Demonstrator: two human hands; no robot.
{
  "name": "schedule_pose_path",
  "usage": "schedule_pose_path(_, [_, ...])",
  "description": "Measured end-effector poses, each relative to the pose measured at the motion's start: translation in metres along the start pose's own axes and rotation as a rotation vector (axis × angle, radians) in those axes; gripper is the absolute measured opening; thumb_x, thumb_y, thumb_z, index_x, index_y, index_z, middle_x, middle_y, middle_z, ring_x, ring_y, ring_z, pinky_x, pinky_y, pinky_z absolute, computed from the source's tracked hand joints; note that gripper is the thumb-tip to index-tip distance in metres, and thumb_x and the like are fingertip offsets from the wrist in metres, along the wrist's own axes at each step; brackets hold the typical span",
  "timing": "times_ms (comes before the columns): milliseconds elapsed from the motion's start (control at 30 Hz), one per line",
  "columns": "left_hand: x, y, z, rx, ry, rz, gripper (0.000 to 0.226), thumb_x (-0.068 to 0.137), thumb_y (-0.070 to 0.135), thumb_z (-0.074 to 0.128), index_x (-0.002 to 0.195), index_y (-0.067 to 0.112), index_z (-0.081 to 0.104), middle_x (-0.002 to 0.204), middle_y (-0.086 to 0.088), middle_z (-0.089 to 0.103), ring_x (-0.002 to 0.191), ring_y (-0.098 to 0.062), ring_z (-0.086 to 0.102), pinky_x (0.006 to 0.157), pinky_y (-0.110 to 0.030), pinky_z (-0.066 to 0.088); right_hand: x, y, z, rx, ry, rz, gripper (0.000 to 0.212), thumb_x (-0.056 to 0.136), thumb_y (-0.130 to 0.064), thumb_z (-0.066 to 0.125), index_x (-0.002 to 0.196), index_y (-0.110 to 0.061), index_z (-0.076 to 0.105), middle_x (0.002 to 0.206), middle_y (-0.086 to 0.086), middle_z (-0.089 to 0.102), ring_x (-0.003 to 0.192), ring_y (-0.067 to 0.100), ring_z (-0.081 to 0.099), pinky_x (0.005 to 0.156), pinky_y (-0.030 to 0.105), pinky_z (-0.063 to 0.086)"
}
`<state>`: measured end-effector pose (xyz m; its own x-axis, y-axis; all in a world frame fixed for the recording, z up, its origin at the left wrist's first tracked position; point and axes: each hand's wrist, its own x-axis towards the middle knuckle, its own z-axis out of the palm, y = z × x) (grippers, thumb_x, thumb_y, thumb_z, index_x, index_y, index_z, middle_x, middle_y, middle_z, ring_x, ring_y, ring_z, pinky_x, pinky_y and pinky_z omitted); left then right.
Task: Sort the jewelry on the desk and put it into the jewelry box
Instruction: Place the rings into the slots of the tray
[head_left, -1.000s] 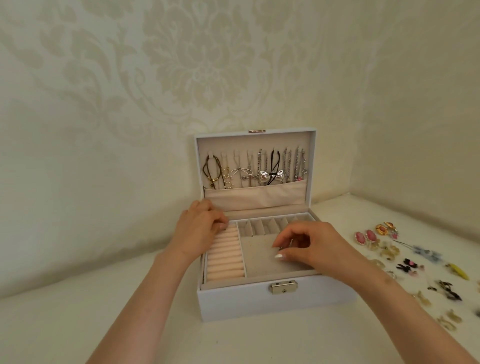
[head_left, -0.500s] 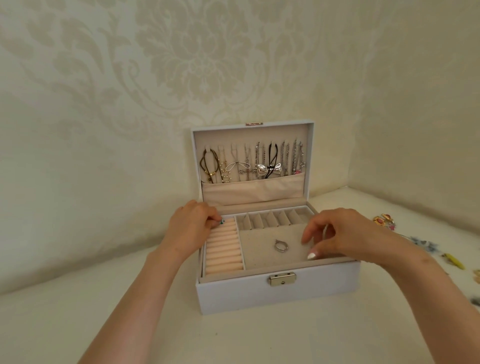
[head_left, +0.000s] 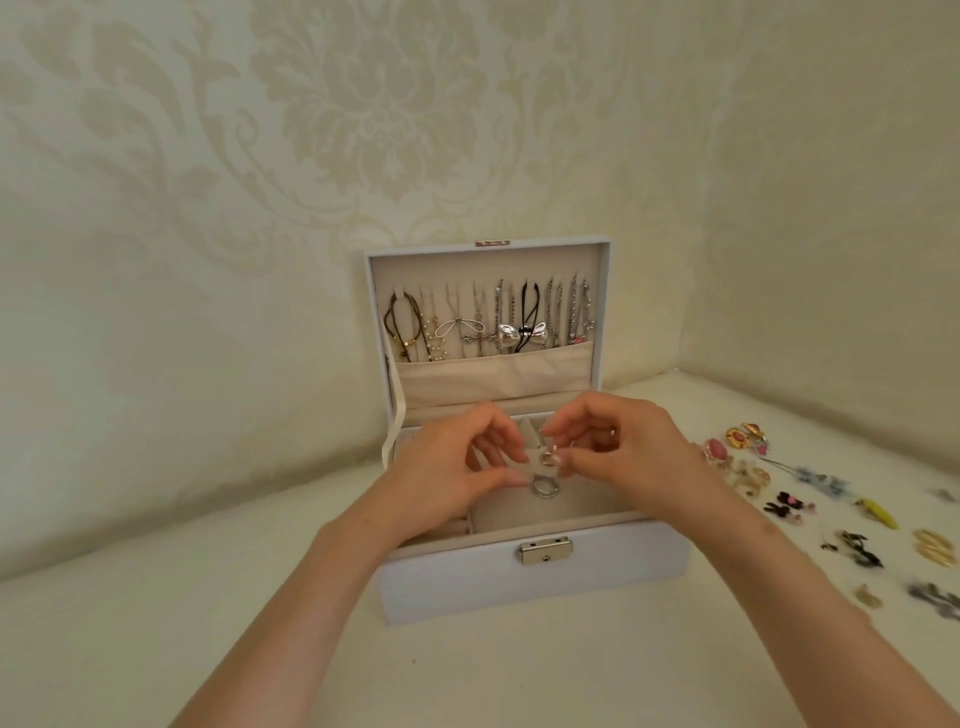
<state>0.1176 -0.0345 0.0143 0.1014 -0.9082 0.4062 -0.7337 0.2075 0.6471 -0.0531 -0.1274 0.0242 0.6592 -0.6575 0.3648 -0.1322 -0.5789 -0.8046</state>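
White jewelry box (head_left: 457, 577) is set open on the table (head_left: 156, 649), with necklaces (head_left: 488, 322) hung in the lid. The left hand (head_left: 447, 467) is held over the tray, thumb and fingers pinched on a small pale piece (head_left: 535, 464). A gold-toned, ring-like item is seen on that piece; what it is exactly cannot be told. The same piece is pinched from the other side by the right hand (head_left: 628, 452). A silver ring (head_left: 545, 488) is laid in the large compartment just below. The piece is best kept low over the tray while worked, so a slip is caught by the lining. Loose jewelry (head_left: 717, 449) is spread on the table at right, not yet sorted.
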Motion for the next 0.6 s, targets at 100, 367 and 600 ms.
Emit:
schedule_pose_path(100, [-0.001, -0.001, 0.002, -0.012, -0.048, 0.020, 0.029, 0.072, 0.016, 0.079, 0.088, 0.025, 0.057, 0.084, 0.009, 0.067, 0.073, -0.002, 0.060, 0.071, -0.025, 0.051, 0.000, -0.001, 0.010, 0.007, -0.024, -0.035, 0.036, 0.072, 0.007, 0.073, 0.069, -0.029, 0.069, 0.059, -0.009, 0.065, 0.057, 0.003, 0.054, 0.060, 0.014, 0.044])
schedule_pose_path(367, [-0.001, -0.004, 0.002, 0.003, -0.014, 0.039, 0.031, 0.074, 0.009, 0.076, 0.077, 0.031, 0.055, 0.075, 0.006, 0.063, 0.067, 0.001, 0.055, 0.068, -0.022, 0.047, -0.001, -0.003, 0.023, 0.044, -0.004, -0.109, 0.032, 0.072, 0.007, 0.073, 0.072, -0.025, 0.071, 0.063, -0.009, 0.063, 0.057, 0.004, 0.054, 0.060, 0.014, 0.045])
schedule_pose_path(600, [0.000, -0.008, -0.002, 0.054, 0.090, 0.087, 0.031, 0.072, 0.008, 0.077, 0.068, 0.029, 0.056, 0.065, 0.010, 0.054, 0.062, -0.001, 0.050, 0.060, -0.009, 0.036, -0.004, -0.006, 0.024, 0.086, -0.005, -0.101, 0.028, 0.073, 0.005, 0.075, 0.074, -0.023, 0.069, 0.064, -0.012, 0.066, 0.058, 0.001, 0.056, 0.059, 0.011, 0.045])
